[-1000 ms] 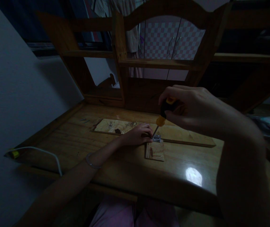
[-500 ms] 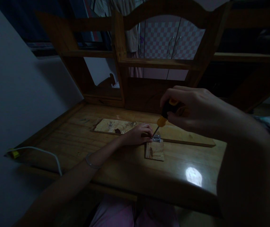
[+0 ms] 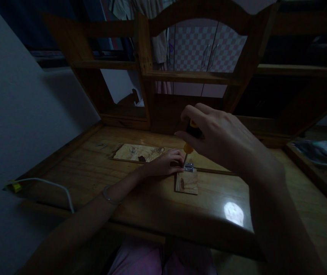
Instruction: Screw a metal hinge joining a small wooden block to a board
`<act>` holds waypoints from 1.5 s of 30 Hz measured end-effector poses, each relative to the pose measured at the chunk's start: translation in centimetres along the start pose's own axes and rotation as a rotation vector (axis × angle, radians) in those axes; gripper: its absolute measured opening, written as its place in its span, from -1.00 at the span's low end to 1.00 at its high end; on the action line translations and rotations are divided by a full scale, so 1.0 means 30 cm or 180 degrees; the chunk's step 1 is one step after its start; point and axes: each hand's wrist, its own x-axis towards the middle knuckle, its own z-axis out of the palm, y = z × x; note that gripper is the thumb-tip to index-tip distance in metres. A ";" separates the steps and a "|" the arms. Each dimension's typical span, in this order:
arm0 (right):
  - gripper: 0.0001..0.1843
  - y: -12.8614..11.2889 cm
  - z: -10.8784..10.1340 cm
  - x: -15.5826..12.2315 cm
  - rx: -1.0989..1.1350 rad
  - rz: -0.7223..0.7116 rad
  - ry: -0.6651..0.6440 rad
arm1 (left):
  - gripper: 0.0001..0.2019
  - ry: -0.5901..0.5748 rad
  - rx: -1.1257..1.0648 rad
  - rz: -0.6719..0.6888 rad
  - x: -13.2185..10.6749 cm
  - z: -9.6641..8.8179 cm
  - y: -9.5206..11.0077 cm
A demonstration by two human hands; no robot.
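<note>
Our right hand has shifted left, fingers clamped on the screwdriver, its tip at the hinge. We cannot tell whether our left hand, beside the tip, pinches anything. Hinge and board lie in from the tabletop's near edge.

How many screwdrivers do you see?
1: the yellow-and-black screwdriver, in the right grip, tip pointing down beside the silver hinge and the left grip. Others could be hidden in the dark.
</note>
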 end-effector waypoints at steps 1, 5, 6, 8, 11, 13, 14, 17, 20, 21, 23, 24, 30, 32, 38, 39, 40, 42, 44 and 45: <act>-0.81 0.001 0.001 0.001 -0.0004 0.0007 0.0025 | -0.87 0.0009 -0.0003 0.0035 0.001 0.001 -0.001; -0.67 0.004 -0.007 -0.001 0.0300 -0.0064 -0.0102 | -0.86 -0.0016 0.0018 -0.0004 -0.001 0.000 0.003; -0.64 0.006 -0.011 -0.003 0.0383 -0.0077 -0.0157 | -0.85 -0.0008 0.0035 -0.0026 -0.003 -0.001 0.006; -0.61 0.009 -0.016 -0.008 0.0492 -0.0075 -0.0235 | -0.84 -0.0028 0.0052 -0.0058 -0.004 -0.004 0.011; -0.63 0.019 -0.012 -0.010 0.0514 -0.0023 -0.0231 | -0.85 -0.0079 0.0064 -0.0072 -0.003 -0.008 0.016; -0.69 0.027 -0.001 -0.006 0.0468 0.0013 -0.0173 | -0.86 -0.0058 0.0075 -0.0016 -0.001 -0.009 0.014; -0.73 0.030 0.005 -0.002 0.0440 0.0027 -0.0134 | -0.87 -0.0031 0.0081 0.0023 -0.001 -0.008 0.013; -0.80 0.036 0.017 0.006 0.0386 0.0024 -0.0060 | -0.87 -0.0004 0.0065 0.0093 0.001 -0.007 0.007; -0.75 0.036 0.013 0.004 0.0395 -0.0034 -0.0081 | -0.88 -0.0057 0.0023 0.0067 0.003 -0.009 0.006; -0.72 0.035 0.009 0.001 0.0412 -0.0041 -0.0109 | -0.88 -0.0083 -0.0002 0.0049 0.003 -0.010 0.006; -0.67 0.033 0.002 -0.004 0.0455 -0.0027 -0.0167 | -0.88 -0.0108 -0.0071 0.0005 0.004 -0.013 0.008; -0.66 0.032 -0.001 -0.006 0.0477 -0.0023 -0.0194 | -0.89 -0.0104 -0.0111 -0.0020 0.004 -0.014 0.009; -0.73 0.035 0.010 -0.003 0.0389 0.0031 -0.0130 | -0.90 -0.0163 -0.0118 -0.0099 0.008 -0.015 0.013; -0.76 0.040 0.018 0.000 0.0256 0.0059 -0.0061 | -0.90 -0.0160 -0.0084 -0.0103 0.010 -0.015 0.014; -0.73 0.047 0.025 0.004 0.0126 0.0082 -0.0011 | -0.87 -0.0186 -0.0084 -0.0071 0.016 -0.015 0.013; -0.71 0.044 0.025 0.004 0.0164 0.0081 -0.0032 | -0.87 -0.0186 -0.0090 -0.0076 0.016 -0.016 0.015; -0.69 0.041 0.023 0.002 0.0208 0.0083 -0.0050 | -0.88 -0.0176 -0.0088 -0.0080 0.016 -0.017 0.016; -0.65 0.031 0.021 -0.001 0.0305 0.0084 -0.0095 | -0.89 -0.0156 -0.0077 -0.0097 0.014 -0.018 0.018; -0.62 0.024 0.021 -0.003 0.0382 0.0073 -0.0134 | -0.91 -0.0154 -0.0065 -0.0128 0.012 -0.018 0.018; -0.61 0.022 0.022 -0.003 0.0401 0.0070 -0.0130 | -0.91 -0.0155 -0.0061 -0.0136 0.011 -0.018 0.017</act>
